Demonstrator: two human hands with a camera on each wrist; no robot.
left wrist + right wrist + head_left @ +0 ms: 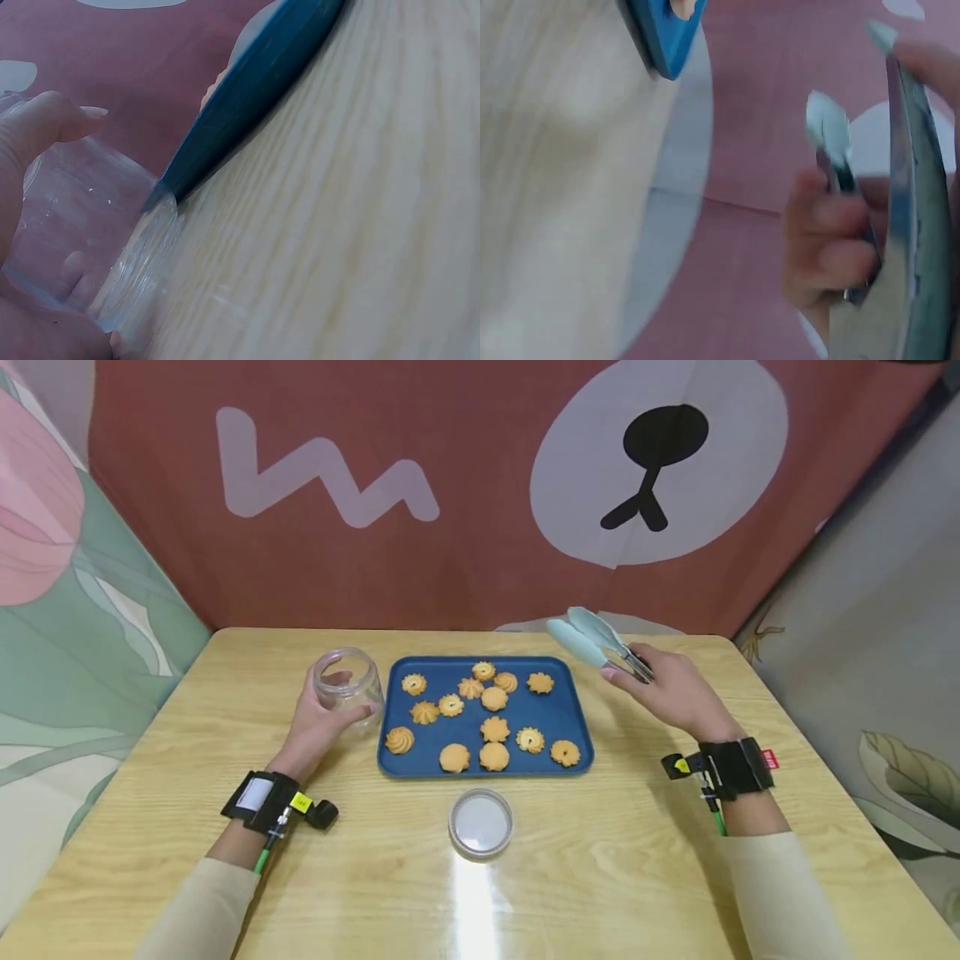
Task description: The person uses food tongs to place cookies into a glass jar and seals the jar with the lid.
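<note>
My left hand (pixel 321 722) grips a clear jar (pixel 348 681) by its side, just left of the blue tray (pixel 577 718). The jar has no lid on and nothing shows inside it. In the left wrist view the thumb lies along the jar's clear wall (pixel 82 195). My right hand (pixel 675 693) holds tongs (pixel 588 639) with light-blue tips above the table, beyond the tray's right back corner. The tips stand slightly apart with nothing between them. In the right wrist view, fingers curl round one metal arm of the tongs (pixel 900 225). Several cookies (pixel 494 729) lie spread on the tray.
A round, clear-topped lid (pixel 482 823) lies on the wooden table (pixel 615 877) in front of the tray. A printed red cloth (pixel 480 568) hangs behind the table's back edge, and patterned cloths hang at both sides.
</note>
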